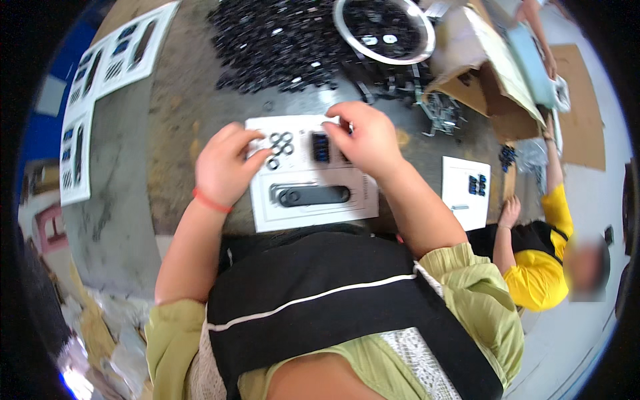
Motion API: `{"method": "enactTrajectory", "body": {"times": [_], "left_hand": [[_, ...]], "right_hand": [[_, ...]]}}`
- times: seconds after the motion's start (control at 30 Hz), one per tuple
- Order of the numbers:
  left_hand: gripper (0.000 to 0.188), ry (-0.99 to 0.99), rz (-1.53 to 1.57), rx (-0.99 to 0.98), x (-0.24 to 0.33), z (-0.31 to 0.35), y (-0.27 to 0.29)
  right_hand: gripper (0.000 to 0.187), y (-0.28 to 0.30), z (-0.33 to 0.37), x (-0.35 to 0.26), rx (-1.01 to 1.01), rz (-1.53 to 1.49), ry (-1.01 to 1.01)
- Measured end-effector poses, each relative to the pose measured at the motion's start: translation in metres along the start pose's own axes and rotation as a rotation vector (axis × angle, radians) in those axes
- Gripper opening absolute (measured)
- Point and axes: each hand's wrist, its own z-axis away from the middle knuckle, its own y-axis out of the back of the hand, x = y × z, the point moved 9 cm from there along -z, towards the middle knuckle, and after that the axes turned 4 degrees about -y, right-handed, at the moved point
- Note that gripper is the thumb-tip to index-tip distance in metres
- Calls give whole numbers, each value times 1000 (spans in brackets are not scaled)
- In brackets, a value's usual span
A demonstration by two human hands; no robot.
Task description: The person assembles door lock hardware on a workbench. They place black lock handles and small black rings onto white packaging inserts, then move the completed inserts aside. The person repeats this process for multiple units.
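A white printed sheet (313, 219) lies on the table in front of me. My left hand (225, 167) is at its upper left edge, thumb and forefinger apart, beside several small black rings (287, 137). Over the upper right of the sheet, my right hand (368, 139) has its thumb and fingers closed together; a dark bit shows at the fingertips, too blurred to name. Left of that hand stands a group of black and blue small parts (321, 147). Lower on the sheet are a long black rounded bar (315, 195) and a thin bent metal rod (275, 191).
A large heap of small black parts (273, 43) covers the far table, beside a round metal-rimmed container (341, 23). Metal pieces (441, 115) and an opened cardboard box (500, 100) stand right. Similar filled sheets (83, 185) lie left, another sheet (460, 217) right, near a co-worker in yellow (537, 280).
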Motion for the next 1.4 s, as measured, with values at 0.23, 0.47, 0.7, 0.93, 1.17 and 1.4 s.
{"method": "enactTrajectory", "body": {"times": [0.23,0.47,0.7,0.93,1.17,1.4], "left_hand": [[16,204,10,-16,-2,22,-7],[20,277,-125,-5,9,24,-19],[22,207,-172,50,17,35,-9],[23,262,-206,26,23,50,12],[22,157,-195,74,40,57,28],[22,186,-175,18,12,72,10]], "right_hand": [[32,190,-19,219,536,448,-489],[43,213,-108,341,442,762,-387],[29,170,-7,175,-324,575,-578],[13,129,-82,17,154,491,135],[18,106,-143,62,-33,721,-183],[15,105,-107,34,109,665,-126]]}}
